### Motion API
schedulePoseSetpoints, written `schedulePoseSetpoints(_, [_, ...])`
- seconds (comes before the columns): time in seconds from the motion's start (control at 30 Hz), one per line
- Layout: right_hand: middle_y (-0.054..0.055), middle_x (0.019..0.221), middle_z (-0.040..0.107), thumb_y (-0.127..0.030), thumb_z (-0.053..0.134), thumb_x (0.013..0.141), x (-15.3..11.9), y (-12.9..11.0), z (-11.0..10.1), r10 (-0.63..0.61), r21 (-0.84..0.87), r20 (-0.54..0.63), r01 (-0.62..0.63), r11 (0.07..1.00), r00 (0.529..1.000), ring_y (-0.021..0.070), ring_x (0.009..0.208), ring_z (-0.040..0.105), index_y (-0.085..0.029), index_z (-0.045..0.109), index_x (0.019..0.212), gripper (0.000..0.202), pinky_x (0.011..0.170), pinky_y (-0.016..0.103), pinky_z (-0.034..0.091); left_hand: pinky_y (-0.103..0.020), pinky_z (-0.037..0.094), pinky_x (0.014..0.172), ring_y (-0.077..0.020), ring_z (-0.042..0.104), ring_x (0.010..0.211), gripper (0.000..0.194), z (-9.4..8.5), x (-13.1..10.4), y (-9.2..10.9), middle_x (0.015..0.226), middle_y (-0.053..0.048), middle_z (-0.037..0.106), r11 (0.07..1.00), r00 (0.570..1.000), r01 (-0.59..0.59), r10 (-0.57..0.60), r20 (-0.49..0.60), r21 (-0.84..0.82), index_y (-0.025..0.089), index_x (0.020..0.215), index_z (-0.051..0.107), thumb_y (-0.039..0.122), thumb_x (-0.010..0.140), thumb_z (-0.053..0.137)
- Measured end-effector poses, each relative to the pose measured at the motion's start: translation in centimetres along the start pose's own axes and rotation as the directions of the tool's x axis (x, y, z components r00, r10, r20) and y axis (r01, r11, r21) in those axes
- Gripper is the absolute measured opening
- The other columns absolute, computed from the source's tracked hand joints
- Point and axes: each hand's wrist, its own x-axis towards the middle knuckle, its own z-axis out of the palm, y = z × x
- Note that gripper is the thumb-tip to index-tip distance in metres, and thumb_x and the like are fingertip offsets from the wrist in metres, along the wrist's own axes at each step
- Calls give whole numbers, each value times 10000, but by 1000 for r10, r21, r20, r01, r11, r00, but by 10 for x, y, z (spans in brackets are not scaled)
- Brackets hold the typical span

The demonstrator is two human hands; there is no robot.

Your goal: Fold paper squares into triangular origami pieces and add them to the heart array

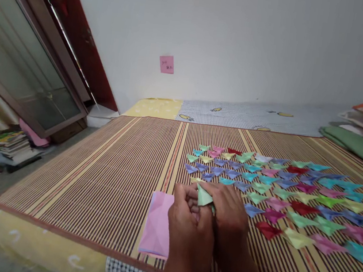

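From my remote seat I see both hands closed in around one pale green paper (pixel 204 197), low in the frame and just right of centre. The left hand (pixel 190 219) curls its fingers at the paper's left and underneath; the right hand (pixel 231 212) pinches from the right, its own fingers partly hidden from me. The paper sits between them, touching both, so neither hand is nearer. Its long axis seems to slant from a tip at upper left down toward lower right, though the knuckles cover much of it.

Just beside the left hand, at lower centre, I have a pink paper stack (pixel 156 226), flat and oblong, its long side running up the frame and its top sheet creased; the left hand overlaps its right edge. Right of the hands, rows of folded paper shapes (pixel 298 239) spread to the right edge: thin, matte, crisp-cornered, in red, yellow, blue, green and pink. Everything lies on a slatted mat (pixel 97 165), striped dark and tan. Farther out, soft folded fabrics (pixel 360 148) pile up at upper right.
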Motion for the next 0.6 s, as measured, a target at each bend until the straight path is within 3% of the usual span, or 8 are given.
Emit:
schedulePoseSetpoints(0.33, [61, 913, 659, -114, 521, 992, 6, -1, 0, 130, 123, -48, -123, 985, 990, 210, 880, 626, -177, 665, 993, 157, 777, 345, 499, -217, 403, 549, -135, 589, 569, 194, 1, 0, -1, 648, 48, 613, 994, 996, -77, 80, -41, 73, 228, 856, 553, 40, 816, 580])
schedulePoseSetpoints(0.5, [55, 901, 686, -100, 512, 991, 4, 0, 3, 75, 94, -76, -67, 993, 994, 206, 867, 636, -173, 665, 994, 169, 788, 353, 488, -237, 483, 634, -150, 641, 692, 177, 1, 1, -6, 783, 10, 666, 986, 986, -161, 162, -31, 48, 215, 944, 604, 79, 851, 540])
schedulePoseSetpoints(0.6, [40, 910, 692, -79, 522, 954, 6, -5, 2, 133, 161, -70, -120, 980, 989, 191, 883, 652, -185, 675, 986, 189, 800, 327, 499, -237, 508, 665, -146, 650, 730, 240, -3, 3, -12, 818, 10, 673, 979, 979, -204, 204, -22, 23, 214, 953, 633, 43, 812, 542])
